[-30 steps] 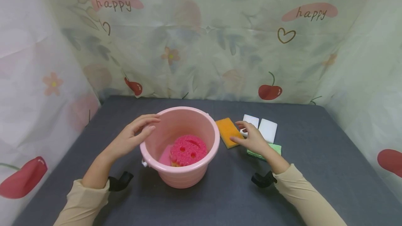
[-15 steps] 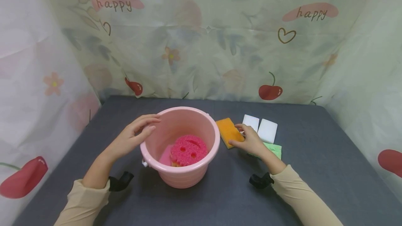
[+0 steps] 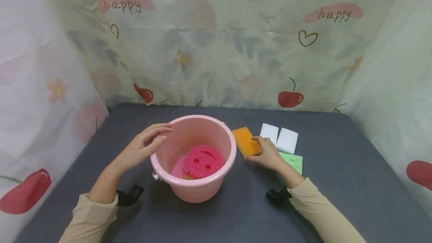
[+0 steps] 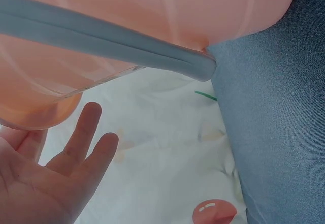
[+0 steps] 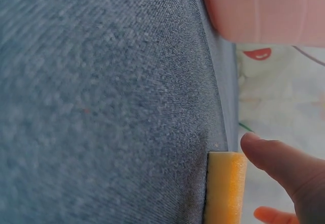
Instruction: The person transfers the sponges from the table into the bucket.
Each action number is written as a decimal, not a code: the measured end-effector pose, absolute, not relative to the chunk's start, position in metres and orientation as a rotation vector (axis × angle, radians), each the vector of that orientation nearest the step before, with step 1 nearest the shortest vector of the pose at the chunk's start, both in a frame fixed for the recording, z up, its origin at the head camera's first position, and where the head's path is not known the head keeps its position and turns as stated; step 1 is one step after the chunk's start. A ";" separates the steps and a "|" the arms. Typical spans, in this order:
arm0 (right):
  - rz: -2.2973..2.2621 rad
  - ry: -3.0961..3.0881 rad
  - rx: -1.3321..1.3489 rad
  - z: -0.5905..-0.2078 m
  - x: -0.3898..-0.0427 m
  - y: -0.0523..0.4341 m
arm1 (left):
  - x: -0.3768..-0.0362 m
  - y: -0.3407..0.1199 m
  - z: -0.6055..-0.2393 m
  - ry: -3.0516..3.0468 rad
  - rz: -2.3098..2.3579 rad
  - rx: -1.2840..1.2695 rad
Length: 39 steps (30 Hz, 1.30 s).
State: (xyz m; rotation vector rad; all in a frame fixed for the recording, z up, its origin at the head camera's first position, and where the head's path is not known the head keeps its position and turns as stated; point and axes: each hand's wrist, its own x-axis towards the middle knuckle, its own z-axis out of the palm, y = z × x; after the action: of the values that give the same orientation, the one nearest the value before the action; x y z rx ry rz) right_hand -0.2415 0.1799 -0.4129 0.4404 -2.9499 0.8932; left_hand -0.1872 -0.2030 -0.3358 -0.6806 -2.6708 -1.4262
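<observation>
A pink bucket (image 3: pixel 229 141) stands mid-table with a round pink smiley sponge (image 3: pixel 202 160) and other sponge pieces inside. My left hand (image 3: pixel 150 140) rests on its left rim with straight fingers; in the left wrist view the left hand (image 4: pixel 71 158) lies open beside the bucket (image 4: pixel 152 10) and its grey handle (image 4: pixel 101 41). An orange sponge (image 3: pixel 245 139) lies flat right of the bucket. My right hand (image 3: pixel 261 149) curls over its near end, thumb and fingers on opposite edges. The right wrist view shows the thumb (image 5: pixel 274 158) against the orange sponge (image 5: pixel 223 188).
Two white sponges (image 3: pixel 269 132) (image 3: pixel 287 140) lie side by side behind my right hand, and a green sponge (image 3: pixel 293 161) lies to its right. The dark grey table (image 3: pixel 337 183) is walled by patterned sheeting (image 3: pixel 216 48) on three sides.
My right hand has slid left off the green and white sponges and closed on the orange sponge's near end. The left hand and bucket have stayed still.
</observation>
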 end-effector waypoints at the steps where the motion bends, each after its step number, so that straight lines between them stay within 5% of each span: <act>1: 0.882 -2.955 0.438 -0.413 -0.242 0.179 | -0.187 -0.203 -0.336 -2.673 -1.420 -0.679; 39: 1.031 -2.876 0.327 -0.408 -0.240 0.177 | -0.188 -0.205 -0.337 -2.655 -1.400 -0.714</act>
State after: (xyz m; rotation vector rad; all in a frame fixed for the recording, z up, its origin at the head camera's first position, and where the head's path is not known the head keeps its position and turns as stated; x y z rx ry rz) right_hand -0.2403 0.1772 -0.4079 0.3272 -2.8761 1.0311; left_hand -0.1878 -0.2046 -0.3371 -0.7138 -2.6553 -1.4001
